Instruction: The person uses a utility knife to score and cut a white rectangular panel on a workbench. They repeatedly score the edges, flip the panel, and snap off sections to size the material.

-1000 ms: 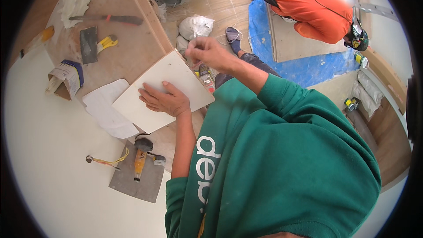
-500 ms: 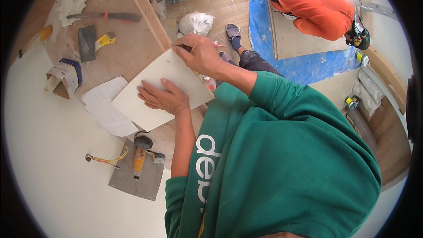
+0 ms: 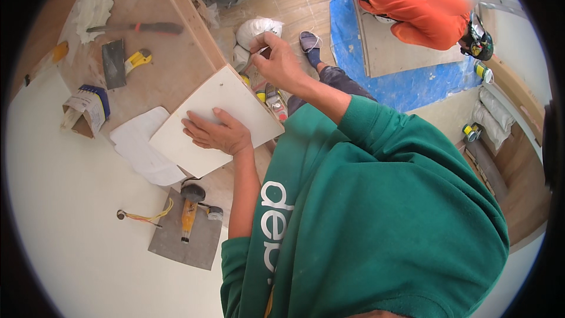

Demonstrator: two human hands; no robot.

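Note:
A white rectangular board [image 3: 235,95] lies tilted across the corner of the wooden worktop, with a small dark screw or hole near its far corner. My left hand [image 3: 219,132] rests flat on the board, fingers spread. Just off the board's far right edge, my right hand [image 3: 281,69] is raised with its fingers closed round a small dark reddish-brown piece [image 3: 266,53]. The piece looks like folded sandpaper, mostly covered by the fingers.
Left on the worktop lie a dark flat blade [image 3: 113,63], a yellow utility knife [image 3: 139,59] and a box [image 3: 86,109]. White paper [image 3: 141,141] reaches under the board. Nearer, an orange bottle [image 3: 189,215] lies on a grey sheet. A person in orange [image 3: 412,6] bends at the right.
My right hand has lifted off the board's far edge and shifted right, still gripping the dark piece. My left hand keeps its place on the board.

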